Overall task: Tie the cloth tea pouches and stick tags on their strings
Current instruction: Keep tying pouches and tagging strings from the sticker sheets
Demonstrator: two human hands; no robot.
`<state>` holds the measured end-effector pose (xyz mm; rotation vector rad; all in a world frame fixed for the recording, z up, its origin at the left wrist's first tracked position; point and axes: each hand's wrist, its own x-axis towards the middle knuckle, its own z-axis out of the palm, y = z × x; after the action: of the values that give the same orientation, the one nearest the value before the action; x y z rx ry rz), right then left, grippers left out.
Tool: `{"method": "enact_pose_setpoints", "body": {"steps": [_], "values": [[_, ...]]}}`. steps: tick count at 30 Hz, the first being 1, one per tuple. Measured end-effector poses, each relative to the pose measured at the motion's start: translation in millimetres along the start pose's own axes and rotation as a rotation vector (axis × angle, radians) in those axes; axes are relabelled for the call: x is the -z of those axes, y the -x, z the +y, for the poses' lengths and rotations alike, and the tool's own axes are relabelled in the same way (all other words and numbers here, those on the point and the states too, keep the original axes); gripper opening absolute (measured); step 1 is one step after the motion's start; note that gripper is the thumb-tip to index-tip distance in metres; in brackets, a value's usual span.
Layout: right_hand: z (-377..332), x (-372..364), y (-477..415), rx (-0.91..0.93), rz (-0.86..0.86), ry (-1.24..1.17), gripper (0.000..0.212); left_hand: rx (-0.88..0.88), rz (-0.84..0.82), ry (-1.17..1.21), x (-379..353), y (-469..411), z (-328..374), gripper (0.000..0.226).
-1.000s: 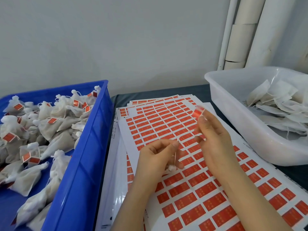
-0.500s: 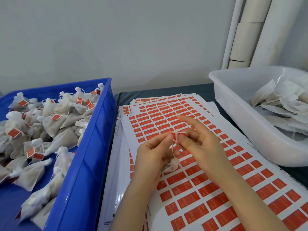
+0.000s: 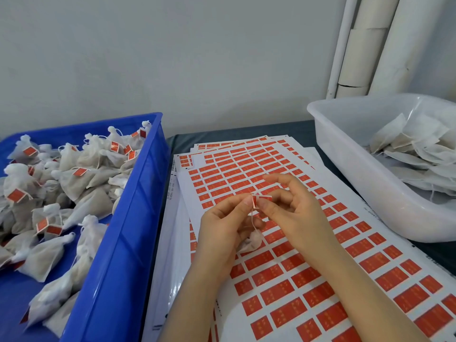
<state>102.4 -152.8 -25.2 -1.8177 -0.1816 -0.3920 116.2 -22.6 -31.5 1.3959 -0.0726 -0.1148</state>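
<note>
My left hand point(image 3: 225, 224) holds a small white cloth tea pouch point(image 3: 251, 241) in its curled fingers and pinches the pouch's string point(image 3: 253, 218) near the top. My right hand point(image 3: 293, 213) pinches a red tag sticker point(image 3: 262, 199) against that string, where both thumbs meet. Both hands hover above the sheets of red tag stickers point(image 3: 283, 275) spread across the table. Most of the pouch is hidden behind my left fingers.
A blue bin point(image 3: 123, 243) on the left holds several tied pouches with red tags point(image 3: 51, 193). A white plastic tub point(image 3: 370, 193) on the right holds flat untied pouches point(image 3: 419, 154). White pipes point(image 3: 365, 45) stand against the wall behind it.
My right hand came down from the upper right with the red sticker and met my left hand at the string. The sticker now sits folded against the string between both thumbs.
</note>
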Motion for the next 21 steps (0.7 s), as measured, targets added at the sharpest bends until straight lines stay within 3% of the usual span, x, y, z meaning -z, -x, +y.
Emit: {"method": "enact_pose_setpoints", "body": {"steps": [8, 11, 15, 19, 21], "values": [[0.8, 1.3, -0.7, -0.01, 0.011, 0.015, 0.02, -0.039, 0.011, -0.049, -2.2, 0.8, -2.0, 0.021], [1.7, 1.9, -1.7, -0.011, 0.042, 0.027, 0.022, -0.075, 0.044, -0.082, -4.1, 2.5, -3.3, 0.015], [1.2, 2.7, -0.6, -0.014, 0.083, 0.026, 0.023, -0.122, 0.031, -0.139, -5.4, 4.5, -4.6, 0.032], [0.0, 3.1, 0.5, -0.01, 0.089, 0.01, 0.021, -0.235, 0.023, -0.224, -8.6, 7.0, -3.0, 0.014], [-0.8, 3.3, 0.3, -0.01, 0.067, 0.001, 0.018, -0.257, 0.056, -0.225, -8.4, 6.8, -3.8, 0.015]]}}
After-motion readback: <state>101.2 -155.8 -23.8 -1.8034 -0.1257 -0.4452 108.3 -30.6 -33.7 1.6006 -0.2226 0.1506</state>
